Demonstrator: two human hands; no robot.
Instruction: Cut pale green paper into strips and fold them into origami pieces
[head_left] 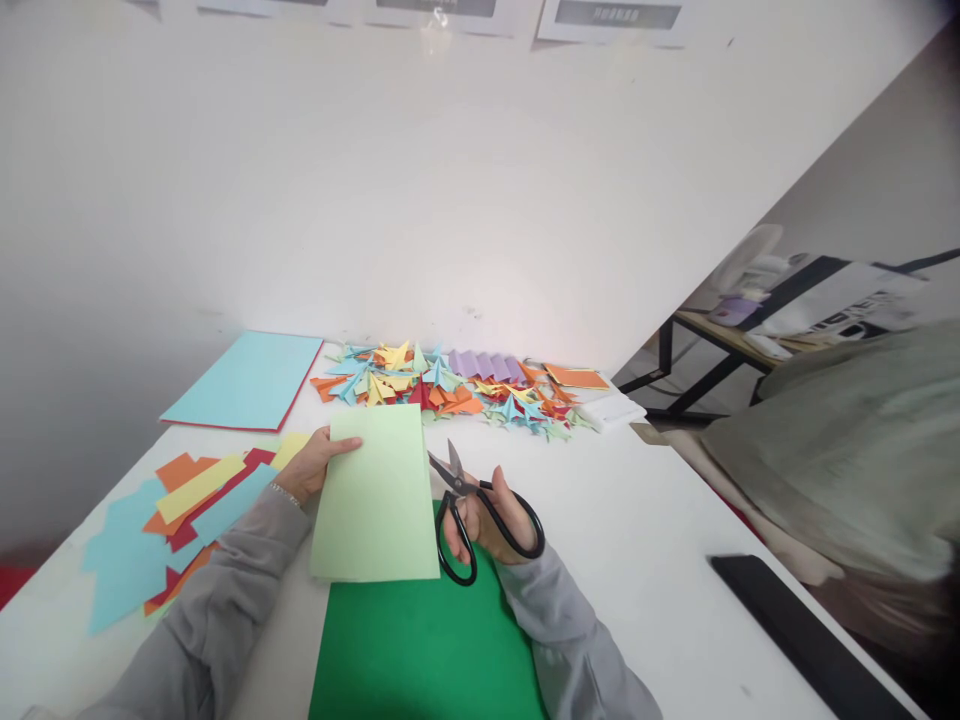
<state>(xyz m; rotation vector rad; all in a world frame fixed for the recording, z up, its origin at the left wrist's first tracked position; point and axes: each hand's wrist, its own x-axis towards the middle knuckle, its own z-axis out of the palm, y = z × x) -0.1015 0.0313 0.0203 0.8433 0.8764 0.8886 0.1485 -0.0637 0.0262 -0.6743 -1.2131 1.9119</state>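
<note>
My left hand (311, 466) grips a sheet of light green paper (379, 510) at its left edge, thumb on the front face and the other fingers hidden behind. In my right hand (491, 515) is a pair of black-handled scissors (461, 488), fingers and thumb through the loops. The blades are spread and point up and left, just off the sheet's right edge. Whether they touch the paper I cannot tell. Beneath both hands lies a dark green sheet or mat (427, 650) on the white table (622, 600).
Folded paper pieces (439, 385) in many colours are heaped along the wall. A blue sheet stack (247, 380) lies back left, with paper offcuts (172, 520) in front. A black bar-shaped object (802, 630) lies at the right. Another person (847, 450) sits beyond the right edge.
</note>
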